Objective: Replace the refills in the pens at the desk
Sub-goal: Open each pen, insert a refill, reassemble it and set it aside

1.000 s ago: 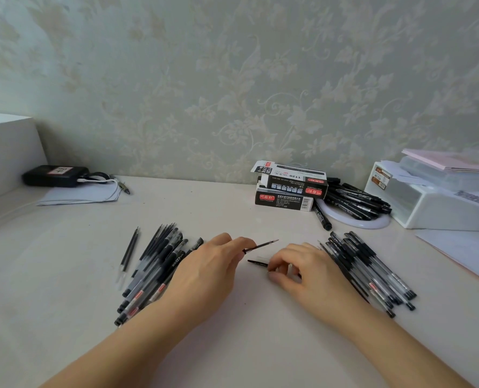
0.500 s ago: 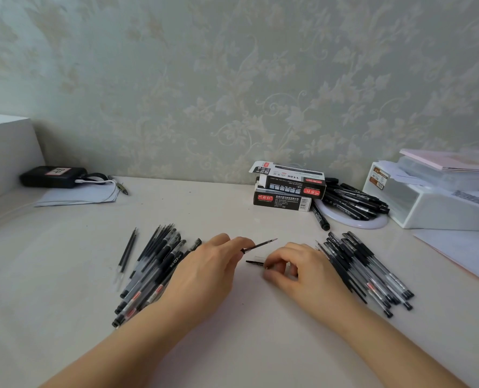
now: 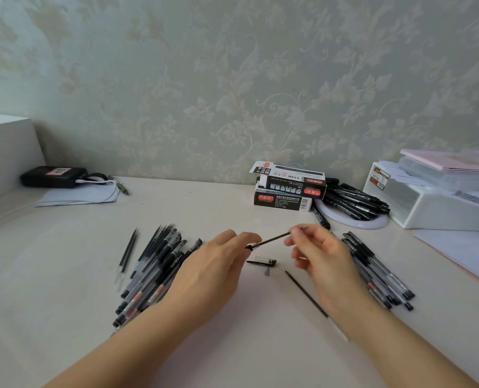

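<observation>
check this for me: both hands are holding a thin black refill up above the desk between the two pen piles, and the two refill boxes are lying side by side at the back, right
One slip: the refill boxes are stacked, one on top of the other, not side by side, as the head view shows. The rest holds: the left hand and right hand hold the thin black refill above the desk, between the two pen piles.

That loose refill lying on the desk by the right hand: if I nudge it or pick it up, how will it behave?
The loose refill is a thin round rod lying flat on a glossy desk, so a nudge would probably roll or slide it. It looks very light and lies straight, so likely stiff with slight flex. Being so slim and flat on the surface, it may need a fingertip pinch.
</observation>
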Demonstrator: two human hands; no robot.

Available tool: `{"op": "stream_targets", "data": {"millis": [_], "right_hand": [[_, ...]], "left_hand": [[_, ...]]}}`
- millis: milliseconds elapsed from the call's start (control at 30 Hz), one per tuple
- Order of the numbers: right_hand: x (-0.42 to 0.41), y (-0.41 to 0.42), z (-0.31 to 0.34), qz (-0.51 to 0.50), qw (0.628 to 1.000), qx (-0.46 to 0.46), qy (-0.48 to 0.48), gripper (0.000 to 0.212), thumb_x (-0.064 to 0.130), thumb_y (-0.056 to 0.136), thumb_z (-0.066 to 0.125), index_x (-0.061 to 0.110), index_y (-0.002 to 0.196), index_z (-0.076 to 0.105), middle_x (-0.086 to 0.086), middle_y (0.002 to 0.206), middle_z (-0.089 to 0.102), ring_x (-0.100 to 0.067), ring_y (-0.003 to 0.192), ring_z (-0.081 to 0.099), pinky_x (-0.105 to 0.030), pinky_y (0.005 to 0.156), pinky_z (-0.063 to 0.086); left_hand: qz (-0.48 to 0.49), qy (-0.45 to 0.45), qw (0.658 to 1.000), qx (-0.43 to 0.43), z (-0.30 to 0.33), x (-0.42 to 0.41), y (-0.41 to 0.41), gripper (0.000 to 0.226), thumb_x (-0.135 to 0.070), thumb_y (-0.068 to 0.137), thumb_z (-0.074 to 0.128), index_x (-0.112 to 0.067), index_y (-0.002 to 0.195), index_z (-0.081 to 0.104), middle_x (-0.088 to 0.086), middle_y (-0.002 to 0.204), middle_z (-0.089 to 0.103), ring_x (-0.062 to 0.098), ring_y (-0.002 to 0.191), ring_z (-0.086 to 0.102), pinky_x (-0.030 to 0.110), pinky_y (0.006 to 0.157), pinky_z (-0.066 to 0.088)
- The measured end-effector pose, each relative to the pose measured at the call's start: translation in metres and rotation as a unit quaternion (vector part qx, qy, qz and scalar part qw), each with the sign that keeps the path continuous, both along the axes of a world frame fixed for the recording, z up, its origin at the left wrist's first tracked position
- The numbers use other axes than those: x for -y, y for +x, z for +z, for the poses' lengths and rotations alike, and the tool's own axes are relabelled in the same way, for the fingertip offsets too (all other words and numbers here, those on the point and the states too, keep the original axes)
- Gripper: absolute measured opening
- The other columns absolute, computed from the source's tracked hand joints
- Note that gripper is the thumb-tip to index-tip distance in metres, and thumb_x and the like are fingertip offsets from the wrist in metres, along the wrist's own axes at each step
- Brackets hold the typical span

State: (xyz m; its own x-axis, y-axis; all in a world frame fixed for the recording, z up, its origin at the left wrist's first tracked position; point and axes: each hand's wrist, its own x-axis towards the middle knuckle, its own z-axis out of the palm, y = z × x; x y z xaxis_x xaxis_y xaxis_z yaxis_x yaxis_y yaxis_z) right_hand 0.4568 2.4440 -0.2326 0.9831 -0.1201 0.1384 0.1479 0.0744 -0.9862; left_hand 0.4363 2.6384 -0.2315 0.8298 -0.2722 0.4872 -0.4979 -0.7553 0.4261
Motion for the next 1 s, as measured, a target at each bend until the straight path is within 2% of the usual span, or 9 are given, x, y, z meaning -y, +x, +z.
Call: {"op": "stream_targets", "data": {"millis": [167, 333, 467, 533, 600, 667, 733, 900, 1000], "right_hand": [[0.011, 0.002, 0.005, -0.097, 0.992, 0.027, 0.082, 0.014, 0.023, 0.102, 0.050, 0.011, 0.097, 0.056, -0.004, 0.088, 0.075, -0.009, 0.064, 0.063, -0.021, 0.060, 0.053], [-0.002, -0.005, 0.006, -0.009, 0.996, 0.028, -0.079, 0.012, 0.022, 0.097, 0.057, 0.011, 0.097, 0.061, -0.001, 0.083, 0.077, -0.006, 0.067, 0.064, -0.024, 0.065, 0.049], [-0.007, -0.009, 0.009, 0.034, 0.990, 0.038, -0.134, 0.011, 0.026, 0.090, 0.068, 0.017, 0.094, 0.064, 0.004, 0.083, 0.076, -0.005, 0.063, 0.058, -0.018, 0.061, 0.045], [0.003, -0.008, 0.011, 0.014, 0.964, 0.051, -0.262, 0.020, 0.037, 0.077, 0.079, 0.025, 0.086, 0.066, 0.011, 0.076, 0.069, -0.002, 0.056, 0.048, -0.014, 0.057, 0.040], [0.016, -0.008, 0.014, 0.019, 0.902, 0.059, -0.428, 0.031, 0.050, 0.066, 0.083, 0.029, 0.076, 0.064, 0.012, 0.065, 0.060, -0.002, 0.053, 0.044, -0.014, 0.054, 0.039], [0.024, -0.009, 0.016, 0.044, 0.842, 0.047, -0.536, 0.037, 0.060, 0.059, 0.081, 0.030, 0.070, 0.063, 0.013, 0.063, 0.059, 0.001, 0.057, 0.050, -0.014, 0.056, 0.041], [0.026, -0.010, 0.017, 0.072, 0.817, 0.029, -0.572, 0.036, 0.061, 0.058, 0.080, 0.031, 0.070, 0.064, 0.015, 0.066, 0.062, 0.004, 0.059, 0.053, -0.013, 0.055, 0.041], [0.024, -0.008, 0.015, 0.057, 0.805, 0.036, -0.590, 0.020, 0.045, 0.077, 0.076, 0.029, 0.071, 0.065, 0.009, 0.067, 0.061, 0.000, 0.062, 0.052, -0.016, 0.055, 0.040], [0.024, -0.008, 0.016, 0.052, 0.788, 0.047, -0.612, 0.013, 0.038, 0.086, 0.068, 0.029, 0.079, 0.063, 0.010, 0.075, 0.055, -0.002, 0.071, 0.050, -0.016, 0.060, 0.036]], "left_hand": [[0.060, -0.036, 0.997, 0.015, -0.003, -0.004, 0.004, 0.017, -0.037, 0.099, 0.044, -0.036, 0.114, 0.052, -0.019, 0.096, 0.057, -0.003, 0.068, 0.050, 0.029, 0.061, 0.048], [0.052, -0.044, 0.998, 0.014, 0.001, -0.002, 0.002, 0.025, -0.060, 0.087, 0.045, -0.041, 0.100, 0.056, -0.021, 0.089, 0.056, -0.008, 0.077, 0.049, 0.021, 0.057, 0.042], [0.020, -0.011, 0.999, 0.046, 0.001, 0.003, -0.001, 0.012, -0.040, 0.094, 0.055, -0.031, 0.090, 0.062, -0.016, 0.084, 0.053, 0.005, 0.063, 0.048, 0.030, 0.054, 0.047], [0.047, -0.022, 0.997, 0.058, 0.002, -0.001, 0.001, 0.012, -0.036, 0.093, 0.057, -0.029, 0.087, 0.063, -0.013, 0.084, 0.054, 0.009, 0.063, 0.051, 0.034, 0.055, 0.049], [0.093, -0.045, 0.992, 0.076, 0.006, -0.007, 0.005, 0.012, -0.033, 0.090, 0.061, -0.025, 0.083, 0.065, -0.011, 0.081, 0.055, 0.013, 0.061, 0.052, 0.035, 0.054, 0.048], [0.157, -0.064, 0.983, 0.076, 0.009, -0.017, 0.010, 0.012, -0.030, 0.088, 0.063, -0.023, 0.079, 0.065, -0.008, 0.076, 0.055, 0.016, 0.062, 0.052, 0.033, 0.053, 0.046], [0.220, -0.054, 0.973, 0.051, 0.011, -0.028, 0.014, 0.012, -0.029, 0.088, 0.060, -0.022, 0.079, 0.063, -0.006, 0.075, 0.056, 0.020, 0.068, 0.054, 0.032, 0.056, 0.044], [0.335, -0.016, 0.942, -0.014, 0.015, -0.056, 0.024, 0.007, -0.026, 0.089, 0.053, -0.024, 0.091, 0.060, -0.001, 0.084, 0.059, 0.025, 0.073, 0.047, 0.029, 0.058, 0.037], [0.365, 0.019, 0.929, -0.063, 0.014, -0.068, 0.026, 0.008, -0.023, 0.085, 0.050, -0.017, 0.086, 0.056, 0.003, 0.080, 0.058, 0.030, 0.073, 0.052, 0.029, 0.057, 0.038]]}}
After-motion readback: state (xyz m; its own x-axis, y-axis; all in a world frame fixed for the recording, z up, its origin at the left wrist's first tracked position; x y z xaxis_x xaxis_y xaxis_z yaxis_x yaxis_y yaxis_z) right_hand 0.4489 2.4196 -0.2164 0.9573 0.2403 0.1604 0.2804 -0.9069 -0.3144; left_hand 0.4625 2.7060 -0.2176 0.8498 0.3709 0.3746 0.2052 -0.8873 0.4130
